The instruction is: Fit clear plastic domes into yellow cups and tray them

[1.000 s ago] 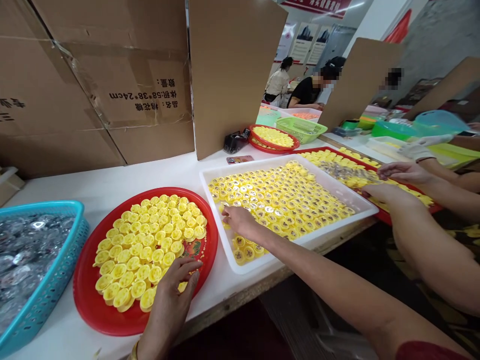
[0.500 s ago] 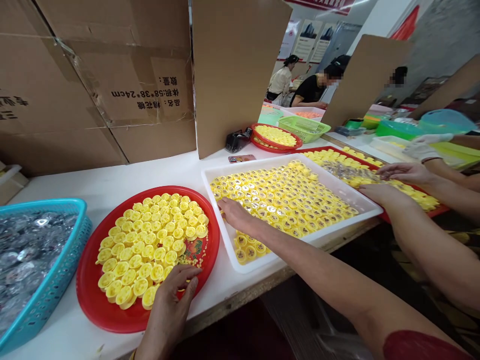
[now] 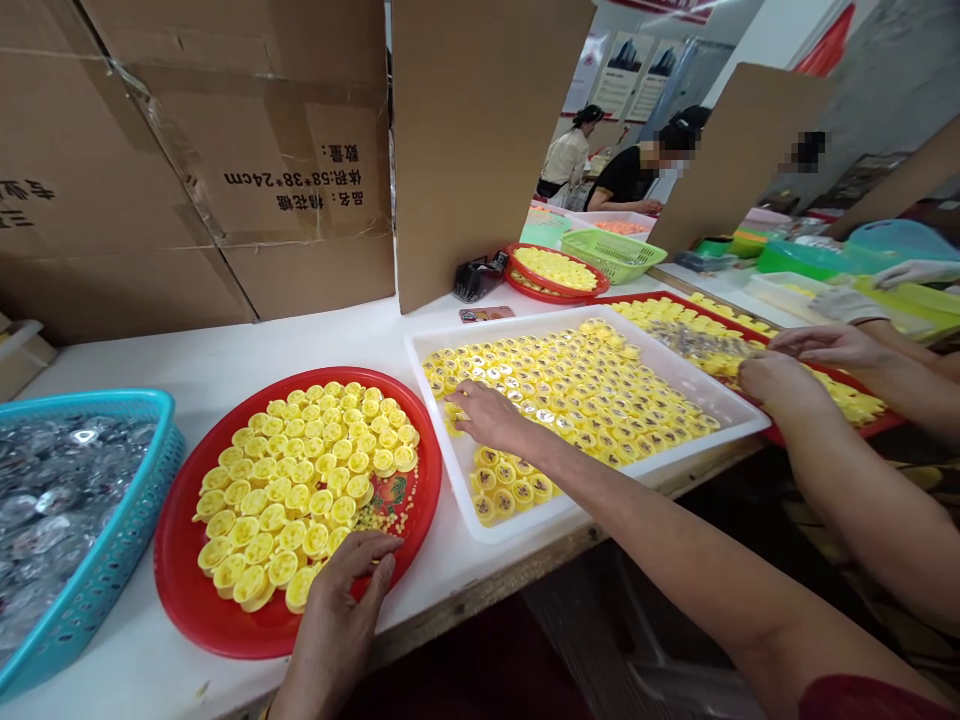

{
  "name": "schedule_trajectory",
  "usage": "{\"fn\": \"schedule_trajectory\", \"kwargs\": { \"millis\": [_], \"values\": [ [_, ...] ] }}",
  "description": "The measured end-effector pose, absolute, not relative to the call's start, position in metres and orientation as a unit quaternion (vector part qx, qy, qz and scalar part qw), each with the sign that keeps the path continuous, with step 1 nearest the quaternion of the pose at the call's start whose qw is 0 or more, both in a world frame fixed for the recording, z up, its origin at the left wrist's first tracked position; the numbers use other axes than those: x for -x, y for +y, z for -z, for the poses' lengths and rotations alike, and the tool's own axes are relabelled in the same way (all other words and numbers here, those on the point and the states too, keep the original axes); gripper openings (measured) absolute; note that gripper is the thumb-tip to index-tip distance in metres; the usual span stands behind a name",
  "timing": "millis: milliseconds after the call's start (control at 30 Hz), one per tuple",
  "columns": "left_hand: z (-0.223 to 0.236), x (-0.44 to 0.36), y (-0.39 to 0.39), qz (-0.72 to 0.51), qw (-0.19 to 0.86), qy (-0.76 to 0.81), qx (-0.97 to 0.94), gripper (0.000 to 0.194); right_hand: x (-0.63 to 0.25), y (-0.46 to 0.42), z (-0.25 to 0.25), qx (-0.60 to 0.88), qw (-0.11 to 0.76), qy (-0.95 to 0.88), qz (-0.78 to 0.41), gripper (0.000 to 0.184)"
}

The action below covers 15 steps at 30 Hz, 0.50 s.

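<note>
My left hand (image 3: pixel 346 590) hangs over the near right rim of a round red tray (image 3: pixel 180 600), thumb and fingers apart, holding nothing I can see. Small yellow cups (image 3: pixel 274 490) stand packed on that tray, with tiny yellow bits (image 3: pixel 386 522) scattered beside them. Above the left side of a white tray (image 3: pixel 480 530), my right hand (image 3: pixel 487 412) pinches a small yellow cup (image 3: pixel 452 412). Rows of yellow cups with dark-patterned or shiny tops (image 3: pixel 570 385) fill much of this tray.
A blue basket (image 3: pixel 97 560) of clear, shiny pieces stands at the left. Cardboard boxes (image 3: pixel 300 240) wall the back. At the right, a co-worker's hands (image 3: pixel 787 375) reach over a red tray (image 3: pixel 889 422). A stacked round tray (image 3: pixel 551 290) and a green basket (image 3: pixel 619 258) sit farther back.
My right hand has lifted a little and shifted right over the white tray, with a yellow cup showing between its fingers. My left hand stays at the red tray's rim.
</note>
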<state>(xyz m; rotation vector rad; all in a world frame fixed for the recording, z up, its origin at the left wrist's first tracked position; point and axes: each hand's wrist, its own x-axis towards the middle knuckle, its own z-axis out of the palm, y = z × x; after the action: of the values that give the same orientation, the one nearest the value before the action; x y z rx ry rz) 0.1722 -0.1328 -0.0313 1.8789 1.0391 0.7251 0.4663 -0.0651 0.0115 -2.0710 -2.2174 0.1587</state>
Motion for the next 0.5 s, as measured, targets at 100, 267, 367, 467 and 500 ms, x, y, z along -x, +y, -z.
{"fn": "schedule_trajectory", "kwargs": {
  "millis": [100,267,367,467,500],
  "values": [
    [0.0302,-0.1732,-0.1343,-0.303,0.419,0.42,-0.746,0.027,-0.4699,-0.0642,-0.0157,0.685,0.025,-0.726,-0.062,0.045],
    [0.0291,-0.1744,-0.137,-0.308,0.414,0.441,-0.734,0.028,-0.4688,-0.0683,-0.0167,0.706,-0.006,-0.705,-0.067,0.041],
    [0.0296,-0.1747,-0.1375,-0.302,0.423,0.443,-0.73,0.029,-0.4695,-0.0699,-0.019,0.711,-0.014,-0.699,-0.066,0.04],
    [0.0308,-0.1746,-0.138,-0.298,0.421,0.449,-0.73,0.029,-0.472,-0.0682,-0.0207,0.693,-0.031,-0.717,-0.077,0.042],
    [0.0312,-0.1744,-0.1383,-0.297,0.419,0.451,-0.73,0.029,-0.4725,-0.0672,-0.0205,0.683,-0.037,-0.724,-0.082,0.044]
  ]
}}
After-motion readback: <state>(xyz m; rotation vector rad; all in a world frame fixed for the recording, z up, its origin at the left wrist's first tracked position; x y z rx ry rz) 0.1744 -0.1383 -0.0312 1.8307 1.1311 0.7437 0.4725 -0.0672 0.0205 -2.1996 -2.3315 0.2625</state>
